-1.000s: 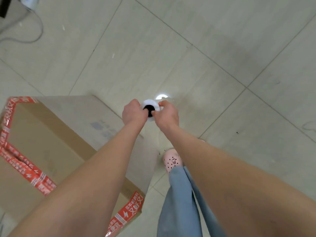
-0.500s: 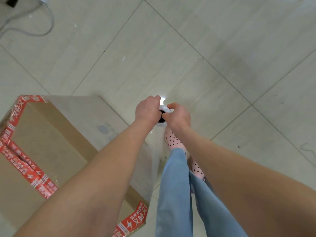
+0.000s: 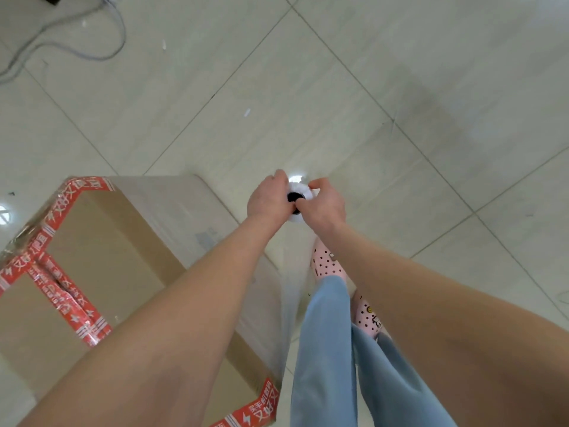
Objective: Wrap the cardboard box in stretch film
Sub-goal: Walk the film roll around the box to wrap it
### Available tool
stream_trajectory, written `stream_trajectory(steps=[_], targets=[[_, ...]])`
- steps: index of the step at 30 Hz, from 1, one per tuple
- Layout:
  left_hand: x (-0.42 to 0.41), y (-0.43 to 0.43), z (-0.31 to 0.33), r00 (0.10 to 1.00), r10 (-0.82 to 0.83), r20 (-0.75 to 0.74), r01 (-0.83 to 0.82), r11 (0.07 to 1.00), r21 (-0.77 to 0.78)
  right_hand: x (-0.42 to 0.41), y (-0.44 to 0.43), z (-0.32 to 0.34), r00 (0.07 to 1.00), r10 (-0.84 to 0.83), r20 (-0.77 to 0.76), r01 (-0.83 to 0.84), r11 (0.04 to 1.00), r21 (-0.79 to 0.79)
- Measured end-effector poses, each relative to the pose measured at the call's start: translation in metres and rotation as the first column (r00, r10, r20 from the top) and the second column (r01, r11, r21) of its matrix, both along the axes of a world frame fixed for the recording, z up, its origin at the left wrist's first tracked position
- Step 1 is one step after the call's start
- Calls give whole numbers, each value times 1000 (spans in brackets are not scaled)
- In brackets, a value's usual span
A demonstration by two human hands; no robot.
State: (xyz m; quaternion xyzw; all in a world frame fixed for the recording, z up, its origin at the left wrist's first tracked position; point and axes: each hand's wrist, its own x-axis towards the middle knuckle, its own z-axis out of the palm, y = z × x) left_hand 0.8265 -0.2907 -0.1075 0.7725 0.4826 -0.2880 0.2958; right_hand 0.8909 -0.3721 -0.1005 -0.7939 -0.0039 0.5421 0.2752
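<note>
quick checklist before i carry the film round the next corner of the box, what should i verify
1. Grip on the film roll: ok. The left hand and right hand both hold its top end.
2. Film fixed to the cardboard box: ok. The stretch film runs from the roll onto the box's side.
3. Film tension: cannot tell. An arm hides much of the sheet.
4. Feet clear of the sheet: cannot tell. The pink shoes stand close beside it.
5. Trip hazard: ok. The cable lies well apart from the box.
</note>
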Motion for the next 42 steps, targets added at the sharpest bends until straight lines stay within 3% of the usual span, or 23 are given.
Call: stream_trajectory(steps=[3,11,15,18,24,36,42], targets=[[7,9,-4,982,-188,12,188,982,5,-1,9,-2,999,36,16,-35,999,-10],[-4,46,-2,995,96,-31,-94,994,60,-4,49,-1,983,157,94,-159,987,21],[-40,72,-1,939,344,11,-343,932,121,-22,84,0,975,209,71,-214,973,80],[-66,86,0,899,437,31,-437,888,147,-40,107,-2,971,237,-2,-236,966,106],[-99,106,-2,849,529,-10,-525,844,113,-67,131,-4,947,319,-28,-315,944,99],[-103,114,1,865,499,-60,-498,867,24,-79,142,3,915,401,-53,-402,916,-8],[-106,119,5,816,572,-76,-575,818,-13,-79,158,7,881,457,-125,-466,883,-57]])
